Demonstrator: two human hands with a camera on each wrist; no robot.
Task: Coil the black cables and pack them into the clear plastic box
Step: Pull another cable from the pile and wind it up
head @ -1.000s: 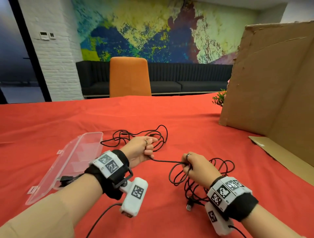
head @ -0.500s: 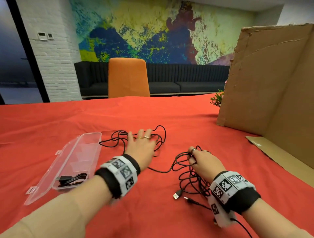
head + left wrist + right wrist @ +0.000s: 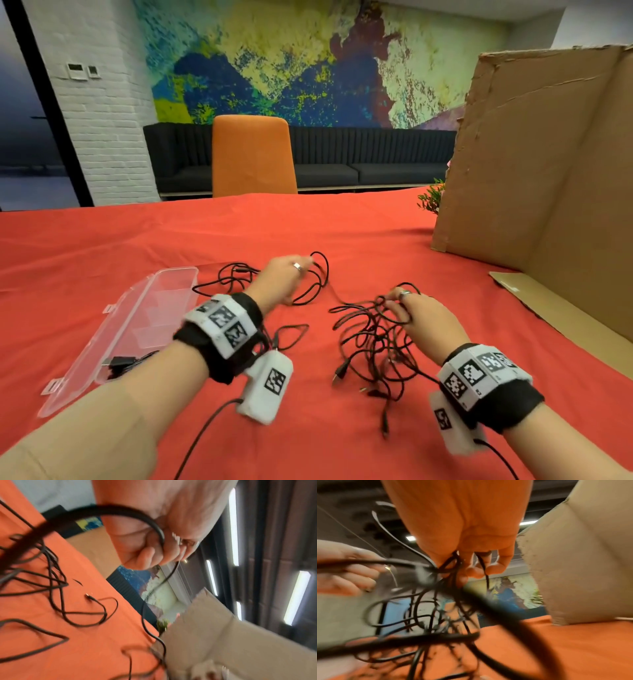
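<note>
Black cables lie on the red tablecloth in two tangles. My left hand is raised over the far tangle and its fingers pinch one black cable, which runs down to the cloth. My right hand holds a bunch of loops from the near tangle lifted off the table; its fingers are curled round several strands. Loose plug ends trail below. The clear plastic box lies open at the left with one coiled black cable in its near end.
A tall brown cardboard panel stands at the right with a flap flat on the cloth. A small green plant peeks out beside it. An orange chair stands behind the table's far edge.
The left hand, flat on the far tangle half a second ago, has lifted and pinched a cable. The right hand has risen, drawing its bunch of loops up.
</note>
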